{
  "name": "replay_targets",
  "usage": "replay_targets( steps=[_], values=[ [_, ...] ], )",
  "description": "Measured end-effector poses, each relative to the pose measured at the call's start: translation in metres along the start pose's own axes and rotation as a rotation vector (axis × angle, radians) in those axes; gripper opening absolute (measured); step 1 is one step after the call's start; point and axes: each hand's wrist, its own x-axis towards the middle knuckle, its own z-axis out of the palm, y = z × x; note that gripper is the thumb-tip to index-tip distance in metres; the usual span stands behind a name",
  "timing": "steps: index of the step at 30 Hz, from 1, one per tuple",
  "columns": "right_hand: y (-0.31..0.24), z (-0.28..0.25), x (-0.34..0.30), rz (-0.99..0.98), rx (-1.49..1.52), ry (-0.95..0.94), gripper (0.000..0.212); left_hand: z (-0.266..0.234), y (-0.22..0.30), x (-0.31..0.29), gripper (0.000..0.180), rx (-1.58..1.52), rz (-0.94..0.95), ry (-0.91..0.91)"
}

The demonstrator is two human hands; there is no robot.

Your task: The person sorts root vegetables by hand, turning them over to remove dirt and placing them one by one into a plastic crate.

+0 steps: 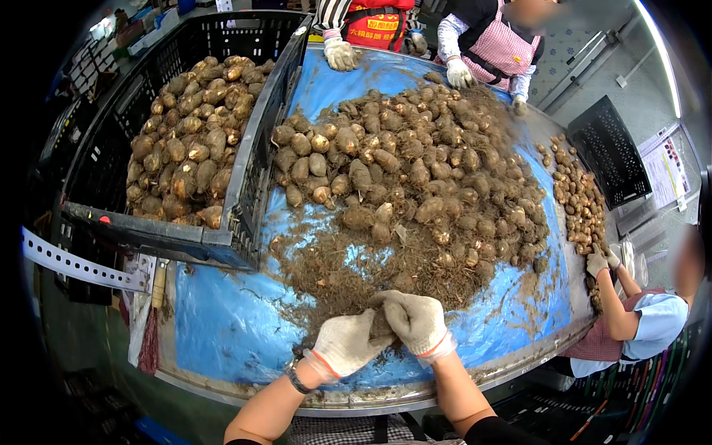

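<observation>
My left hand (347, 343) and my right hand (417, 323), both in whitish work gloves, are together near the table's front edge. Between them is a brown, hairy taro (380, 326), mostly covered by the gloves. The fingers of both hands are closed around it. Just beyond lies a mat of loose root fibres and peelings (348, 271). Behind that, a broad heap of taros (423, 178) spreads over the blue plastic sheet (222, 315), some with pale cut ends.
A black crate (256, 141) of taros stands on the left. At the far edge are two gloved co-workers, one hand (460, 73) by the heap. Another person's hands (597, 261) touch a smaller taro pile (578, 196) at right. A black crate (610, 152) stands behind that pile.
</observation>
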Motion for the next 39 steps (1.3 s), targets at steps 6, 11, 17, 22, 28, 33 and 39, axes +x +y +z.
replay_targets(
  steps=[6, 11, 17, 22, 28, 33, 39],
  values=[
    [0.013, 0.002, -0.006, 0.081, 0.135, 0.02, 0.017, 0.015, 0.008, -0.008, 0.043, -0.555, -0.1, -0.046],
    [0.012, 0.007, -0.012, -0.201, 0.548, 0.034, 0.031, 0.011, 0.0, -0.011, 0.047, -1.895, -0.243, -0.664],
    [0.006, 0.011, -0.011, -0.159, 0.486, 0.073, 0.031, -0.005, 0.002, -0.013, 0.054, -1.683, -0.24, -0.628],
    [0.0, 0.011, -0.003, 0.208, 0.278, 0.085, 0.029, 0.006, -0.007, -0.003, 0.05, -0.18, 0.008, -0.027],
    [0.009, 0.023, -0.003, 0.104, 0.457, 0.276, 0.03, 0.005, 0.007, -0.001, 0.051, -0.096, -0.022, 0.244],
    [0.003, 0.025, -0.004, 0.118, 0.53, 0.416, 0.025, 0.027, 0.0, 0.003, 0.052, -0.742, 0.011, 0.29],
    [0.011, 0.021, -0.005, 0.04, 0.255, 0.504, 0.014, 0.004, 0.001, -0.002, 0.049, -1.603, -0.313, -0.335]
  ],
)
